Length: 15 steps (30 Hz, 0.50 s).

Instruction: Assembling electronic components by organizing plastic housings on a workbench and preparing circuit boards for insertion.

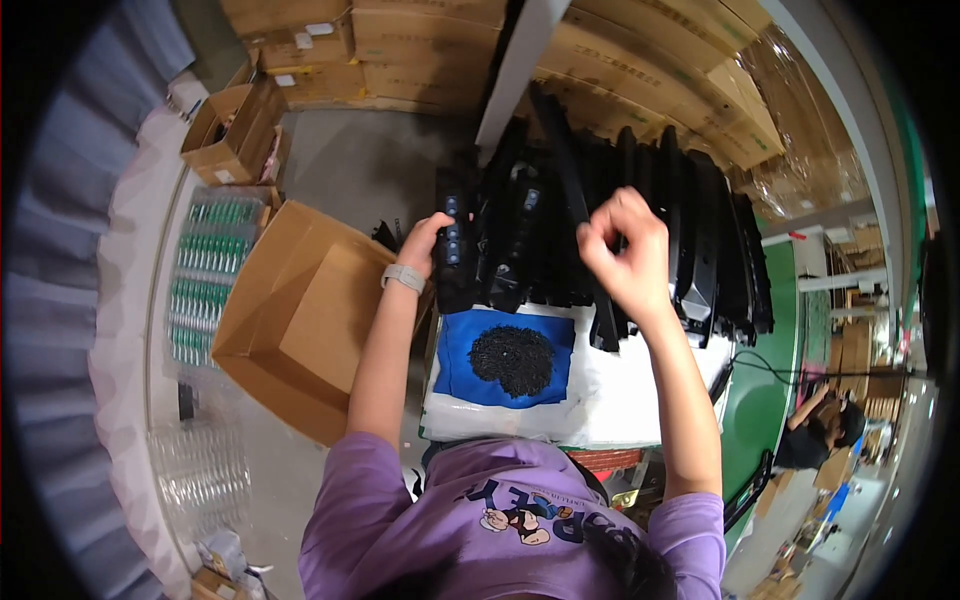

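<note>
My left hand (425, 245), with a grey band at its wrist, grips the left edge of a long black plastic panel (455, 275) that carries a row of bluish round spots. The thumb lies over that edge. My right hand (630, 250) is raised above the black parts, its fingers curled into a pinch; what they hold, if anything, cannot be made out. Close by the right hand, a long black strip (570, 170) leans across the other parts. Toward me, a heap of small black pieces (512, 360) lies on a blue cloth (455, 345).
Several black panels (715, 235) stand in a row along the back of the white table (625, 400). An open cardboard box (300, 310) is at the left, beside trays of green-and-clear items (200, 280). Stacked cartons (430, 50) line the back. A co-worker (825, 430) is at the far right.
</note>
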Available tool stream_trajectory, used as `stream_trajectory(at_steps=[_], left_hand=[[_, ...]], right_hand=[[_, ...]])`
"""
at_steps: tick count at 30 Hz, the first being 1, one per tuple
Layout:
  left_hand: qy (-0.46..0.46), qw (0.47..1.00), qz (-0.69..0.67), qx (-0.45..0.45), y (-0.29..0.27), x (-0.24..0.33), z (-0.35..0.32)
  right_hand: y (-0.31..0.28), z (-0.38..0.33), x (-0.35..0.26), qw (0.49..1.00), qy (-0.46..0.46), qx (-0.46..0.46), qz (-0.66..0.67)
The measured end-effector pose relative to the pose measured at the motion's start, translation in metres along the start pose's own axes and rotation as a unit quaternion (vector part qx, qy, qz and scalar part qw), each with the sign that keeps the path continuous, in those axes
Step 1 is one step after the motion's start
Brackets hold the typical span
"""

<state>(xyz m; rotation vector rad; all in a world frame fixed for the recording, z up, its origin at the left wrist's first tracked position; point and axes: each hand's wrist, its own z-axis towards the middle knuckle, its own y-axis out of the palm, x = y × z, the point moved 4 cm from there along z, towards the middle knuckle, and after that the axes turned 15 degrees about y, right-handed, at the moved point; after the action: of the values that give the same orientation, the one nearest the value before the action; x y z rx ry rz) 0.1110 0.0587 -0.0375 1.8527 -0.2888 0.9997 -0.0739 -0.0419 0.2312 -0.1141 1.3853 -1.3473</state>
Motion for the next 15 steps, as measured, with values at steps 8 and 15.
stream_trajectory(at_steps=[8, 15], left_hand=[[-0.072, 0.997, -0.039, 0.0, -0.012, -0.005, 0.009], [-0.045, 0.999, 0.003, 0.008, 0.005, -0.004, 0.007]], right_hand=[[-0.064, -0.174, -0.007, 0.997, 0.012, -0.068, 0.044], [-0.068, -0.278, 0.016, 0.988, 0.141, -0.007, -0.059]])
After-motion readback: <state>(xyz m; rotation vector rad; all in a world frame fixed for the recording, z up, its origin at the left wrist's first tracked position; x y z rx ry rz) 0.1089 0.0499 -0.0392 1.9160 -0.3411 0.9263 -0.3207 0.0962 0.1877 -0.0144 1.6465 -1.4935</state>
